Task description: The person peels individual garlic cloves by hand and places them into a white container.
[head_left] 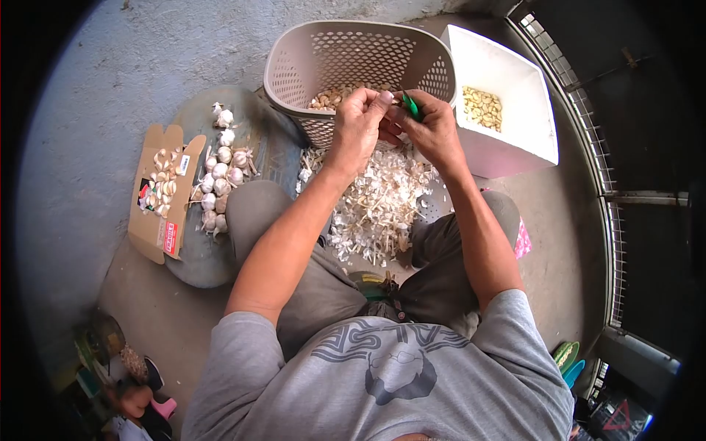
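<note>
My left hand (pixel 360 125) is raised at the near rim of a tall grey-brown perforated basket (pixel 298 112), its thumb and forefinger pinched on a small pale piece that looks like a garlic clove (pixel 392 98). Close beside it, my right hand (pixel 432 126) is closed around a green-handled tool (pixel 410 106), perhaps a small knife; its blade cannot be made out. The fingertips of both hands nearly meet. Inside the basket lie many unpeeled cloves (pixel 331 97). Below my hands, a heap of white garlic skins (pixel 379 206) covers the floor between my legs.
A white foam box (pixel 522 121) with peeled cloves (pixel 482 109) stands right of the basket. At the left, garlic bulbs (pixel 220 176) lie on a grey rounded surface (pixel 198 268), beside a cardboard box (pixel 143 239) holding loose cloves. Another person (pixel 136 400) shows at the lower left.
</note>
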A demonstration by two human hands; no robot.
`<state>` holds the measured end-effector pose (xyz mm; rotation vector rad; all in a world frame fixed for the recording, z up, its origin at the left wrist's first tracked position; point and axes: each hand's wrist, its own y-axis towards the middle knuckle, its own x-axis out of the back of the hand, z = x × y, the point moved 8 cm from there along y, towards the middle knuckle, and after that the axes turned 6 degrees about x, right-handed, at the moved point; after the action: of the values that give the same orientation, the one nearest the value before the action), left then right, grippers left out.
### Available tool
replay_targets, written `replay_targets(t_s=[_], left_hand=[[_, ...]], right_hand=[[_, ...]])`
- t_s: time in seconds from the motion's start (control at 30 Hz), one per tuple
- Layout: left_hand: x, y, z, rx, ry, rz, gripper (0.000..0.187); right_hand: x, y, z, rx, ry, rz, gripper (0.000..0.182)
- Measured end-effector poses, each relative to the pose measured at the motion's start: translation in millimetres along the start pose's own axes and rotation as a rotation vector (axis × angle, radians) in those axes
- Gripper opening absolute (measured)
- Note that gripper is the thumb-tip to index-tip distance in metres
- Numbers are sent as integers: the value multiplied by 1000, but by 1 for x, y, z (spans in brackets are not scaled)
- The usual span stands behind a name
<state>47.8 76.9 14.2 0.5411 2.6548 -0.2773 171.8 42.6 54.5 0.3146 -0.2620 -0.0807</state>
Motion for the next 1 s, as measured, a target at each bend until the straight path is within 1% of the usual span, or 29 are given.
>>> replay_targets(t_s=[0.07,0.27,0.3,0.4,0.5,0.57,0.67,0.7,0.8,0.9,1.0], left_hand=[[2,-2,-1,11,-25,-6,25],[1,-5,-1,65,-99,5,22],[1,-3,1,78,-126,4,22],[-2,-2,-3,14,-104,42,24],[-3,-2,-2,6,-30,11,27],[1,-2,2,70,-90,9,28],[9,1,7,118,-240,38,29],[9,2,6,126,-301,54,29],[10,4,6,127,-282,45,30],[11,5,4,120,-287,16,31],[10,4,4,121,-317,28,30]], right_hand=[[-3,-1,10,17,-3,4,20],[-2,1,-3,-36,-24,31,18],[-2,1,-2,-27,-26,16,17],[-2,2,2,-12,-29,-17,16],[-1,2,2,-13,-8,-22,15],[-3,2,-1,13,36,-16,15],[1,0,-15,-184,274,-15,15],[0,1,-15,-157,324,-61,14],[-1,2,-18,-199,424,-32,14],[4,4,-28,-297,552,-88,12],[6,6,-34,-335,534,-72,10]])
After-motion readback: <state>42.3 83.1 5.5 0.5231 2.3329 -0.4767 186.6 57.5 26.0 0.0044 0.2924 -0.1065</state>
